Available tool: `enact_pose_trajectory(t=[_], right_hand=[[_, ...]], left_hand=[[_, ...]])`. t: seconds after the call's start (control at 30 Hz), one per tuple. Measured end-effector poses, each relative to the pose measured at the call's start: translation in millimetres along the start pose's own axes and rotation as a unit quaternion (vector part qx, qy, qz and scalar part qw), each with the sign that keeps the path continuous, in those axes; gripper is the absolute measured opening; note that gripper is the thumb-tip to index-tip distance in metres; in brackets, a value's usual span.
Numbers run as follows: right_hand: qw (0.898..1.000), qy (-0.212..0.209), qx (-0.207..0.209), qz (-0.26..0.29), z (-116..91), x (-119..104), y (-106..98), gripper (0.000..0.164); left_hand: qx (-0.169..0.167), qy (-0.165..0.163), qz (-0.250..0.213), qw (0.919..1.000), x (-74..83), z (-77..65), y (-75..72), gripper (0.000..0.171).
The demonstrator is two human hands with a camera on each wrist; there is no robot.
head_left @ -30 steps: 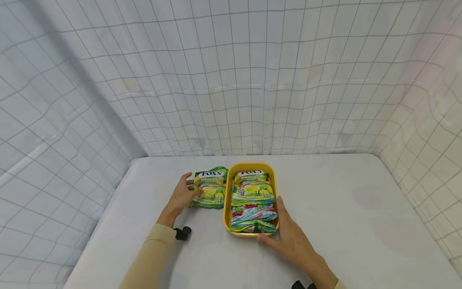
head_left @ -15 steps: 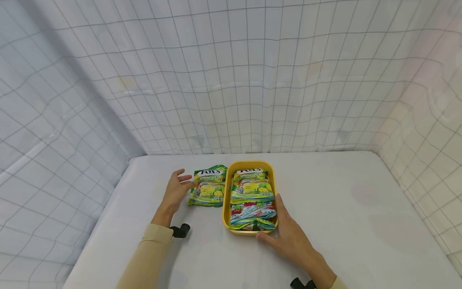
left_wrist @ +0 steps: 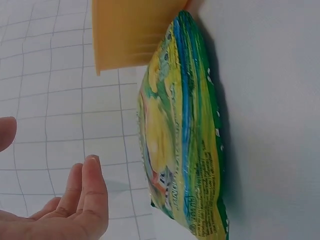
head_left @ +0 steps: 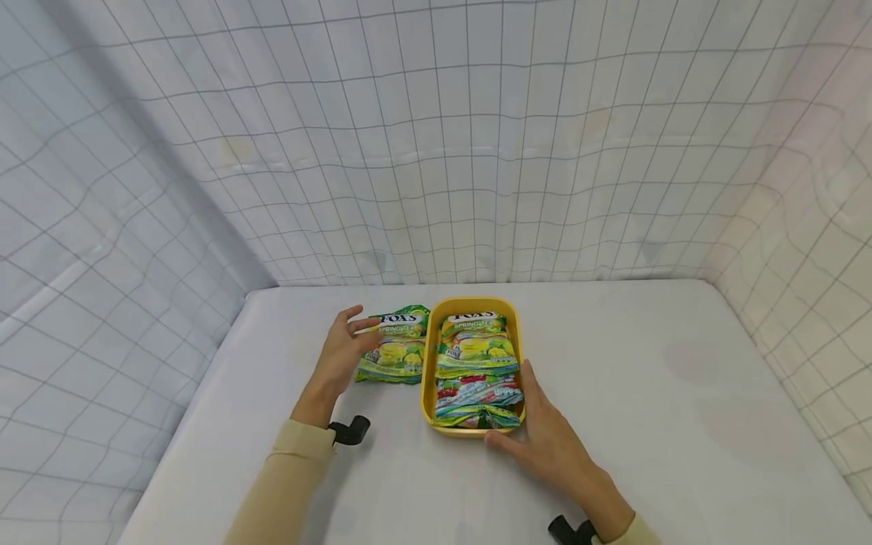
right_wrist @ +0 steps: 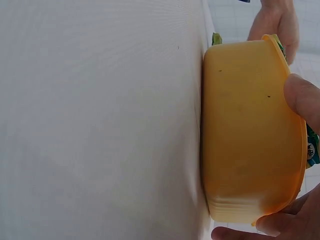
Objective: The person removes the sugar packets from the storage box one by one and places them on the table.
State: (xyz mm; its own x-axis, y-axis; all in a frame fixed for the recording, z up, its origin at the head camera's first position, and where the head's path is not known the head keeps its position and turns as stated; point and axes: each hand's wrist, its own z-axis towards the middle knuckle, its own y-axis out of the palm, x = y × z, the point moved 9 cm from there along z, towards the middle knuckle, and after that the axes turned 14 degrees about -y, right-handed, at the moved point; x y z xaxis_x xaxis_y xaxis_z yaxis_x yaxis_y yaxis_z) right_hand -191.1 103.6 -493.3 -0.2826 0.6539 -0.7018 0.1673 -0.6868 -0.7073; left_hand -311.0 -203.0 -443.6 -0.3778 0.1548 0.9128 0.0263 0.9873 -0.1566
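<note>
A yellow plastic basket (head_left: 427, 378) stands on the white table, filled with candy bags. The upper one is a green Fox's Spring Tea bag (head_left: 477, 347); a red and light-blue bag (head_left: 477, 395) lies nearer. My right hand (head_left: 555, 446) holds the basket by its near right corner. In the right wrist view the thumb (right_wrist: 302, 97) is at the rim and the fingers lie along another side. Left of the basket lies another green candy bag (head_left: 398, 352). My left hand (head_left: 338, 356) hovers beside it with loose fingers, apart from the bag (left_wrist: 170, 135) in the left wrist view.
White cloth with a grid pattern (head_left: 477, 151) walls the table (head_left: 627, 363) at the back and both sides. A black wrist mount (head_left: 350, 430) sits on the left wrist, and another (head_left: 571, 530) on the right.
My left hand drew back slightly left from the loose candy bag, then shifted a little right again above its edge. The right hand keeps its place on the basket. The head view tilted slightly.
</note>
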Motion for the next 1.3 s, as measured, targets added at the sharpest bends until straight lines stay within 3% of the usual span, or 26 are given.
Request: enact_pose_trajectory(t=[0.33, 0.6, 1.3], right_hand=[[1.000, 0.003, -0.001, 0.005, 0, 2, 0, 0.130], [1.000, -0.001, -0.001, 0.008, 0, 1, 0, 0.130], [1.000, -0.002, 0.001, 0.012, 0, 2, 1, 0.129]], left_hand=[[-0.025, 0.022, 0.028, 0.9990, 17.9, -16.8, 19.2, 0.082], [-0.036, 0.031, 0.023, 0.9986, 27.3, -26.5, 35.3, 0.083], [-0.070, 0.026, 0.023, 0.9969, 28.5, -28.4, 73.3, 0.086]])
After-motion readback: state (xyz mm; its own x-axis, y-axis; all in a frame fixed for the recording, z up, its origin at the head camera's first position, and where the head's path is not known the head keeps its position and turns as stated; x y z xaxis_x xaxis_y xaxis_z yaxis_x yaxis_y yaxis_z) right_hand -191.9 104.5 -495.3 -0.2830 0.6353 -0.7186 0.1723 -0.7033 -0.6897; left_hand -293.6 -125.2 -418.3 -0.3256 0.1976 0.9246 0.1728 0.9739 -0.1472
